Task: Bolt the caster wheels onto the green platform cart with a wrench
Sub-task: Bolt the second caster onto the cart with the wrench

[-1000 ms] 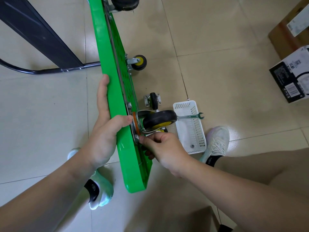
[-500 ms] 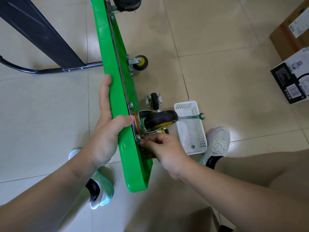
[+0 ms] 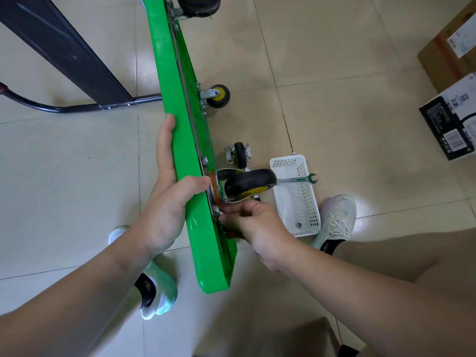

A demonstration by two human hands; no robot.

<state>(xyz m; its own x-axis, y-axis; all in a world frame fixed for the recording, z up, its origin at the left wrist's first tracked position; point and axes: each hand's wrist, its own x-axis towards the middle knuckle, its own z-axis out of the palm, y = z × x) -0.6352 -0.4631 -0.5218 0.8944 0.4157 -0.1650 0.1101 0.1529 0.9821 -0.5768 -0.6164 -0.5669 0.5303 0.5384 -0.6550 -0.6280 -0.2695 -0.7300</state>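
Note:
The green platform cart (image 3: 180,119) stands on its edge on the tiled floor. My left hand (image 3: 167,199) grips its upper rim, thumb against the metal plate of a black-and-yellow caster wheel (image 3: 251,182) on the underside. My right hand (image 3: 253,222) pinches a small nut or bolt (image 3: 215,210) at the plate's lower corner. Two more casters are mounted further along, one (image 3: 217,96) in the middle and one (image 3: 198,3) at the top. A loose caster (image 3: 239,153) lies on the floor. A wrench (image 3: 298,179) rests across the white basket (image 3: 309,202).
The cart's black folded handle (image 3: 64,60) lies on the floor at the left. A nut (image 3: 298,224) sits in the basket. My feet in light shoes (image 3: 334,220) flank the cart. Boxes (image 3: 453,119) stand at the right edge.
My right hand's fingers have shifted slightly at the plate's lower corner. The cart and left hand stay as they were.

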